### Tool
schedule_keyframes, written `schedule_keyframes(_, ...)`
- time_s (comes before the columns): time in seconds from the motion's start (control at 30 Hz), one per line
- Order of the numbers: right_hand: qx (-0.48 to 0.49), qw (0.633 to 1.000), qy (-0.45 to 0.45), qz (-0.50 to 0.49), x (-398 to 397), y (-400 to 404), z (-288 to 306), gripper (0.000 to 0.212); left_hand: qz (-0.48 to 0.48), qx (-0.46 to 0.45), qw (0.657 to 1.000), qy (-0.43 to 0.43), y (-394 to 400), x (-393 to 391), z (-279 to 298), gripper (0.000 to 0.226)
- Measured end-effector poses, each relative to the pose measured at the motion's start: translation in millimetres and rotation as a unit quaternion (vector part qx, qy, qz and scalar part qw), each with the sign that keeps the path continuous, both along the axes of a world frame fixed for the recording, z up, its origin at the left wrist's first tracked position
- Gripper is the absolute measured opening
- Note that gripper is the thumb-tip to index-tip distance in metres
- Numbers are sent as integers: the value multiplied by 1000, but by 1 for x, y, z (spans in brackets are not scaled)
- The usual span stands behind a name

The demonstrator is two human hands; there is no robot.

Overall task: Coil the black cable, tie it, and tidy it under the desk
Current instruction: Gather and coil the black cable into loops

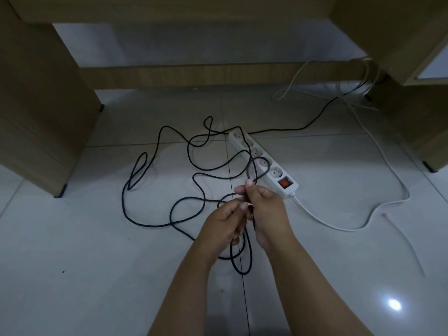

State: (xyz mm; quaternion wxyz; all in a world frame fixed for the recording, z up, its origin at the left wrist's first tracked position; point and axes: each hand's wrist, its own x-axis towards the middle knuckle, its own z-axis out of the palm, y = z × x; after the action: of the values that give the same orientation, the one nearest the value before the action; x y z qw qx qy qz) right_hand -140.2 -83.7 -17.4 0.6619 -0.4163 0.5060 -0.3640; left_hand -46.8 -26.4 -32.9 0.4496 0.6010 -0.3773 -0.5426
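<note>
Left hand [224, 223] and right hand [265, 209] both pinch black cable [155, 225], loops sprawled on floor [97, 275]. White power strip [263, 163], red switch; no readable writing.

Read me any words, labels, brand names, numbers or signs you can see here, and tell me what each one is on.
There is no readable text anywhere in this view.
The white power strip shows no legible brand or rating; its red switch may carry a mark, but it is too blurred to tell.
The black cable, which both the left hand and right hand hold, shows no print.
The wooden desk panels are plain.
</note>
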Motion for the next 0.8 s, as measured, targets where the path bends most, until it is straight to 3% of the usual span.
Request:
schedule_keyframes(0.17, 41, 995, -31, 84, 1, -4, 2, 35, 73, 11, 996, -41, -5, -9, -5, 34)
schedule_keyframes(0.43, 42, 992, -109, 39, -8, -10, 4, 33, -9, 65, 998, -6, -1, 8, -11, 37)
schedule_keyframes(0.57, 7, 996, -78, 32, -10, -11, -4, 32, -63, 95, 989, -99, 1, 18, -8, 33)
schedule_keyframes(0.63, -6, 998, -50, 26, -15, -15, -4, 31, -23, 90, 986, -140, 2, 27, -6, 37)
schedule_keyframes(0.7, -18, 999, 13, 30, -22, -17, -5, 31, 73, 69, 987, -123, 2, 37, -4, 39)
schedule_keyframes(0.8, -63, 979, 177, 76, -30, -19, -10, 29, 211, -18, 977, -12, 3, 49, -3, 39)
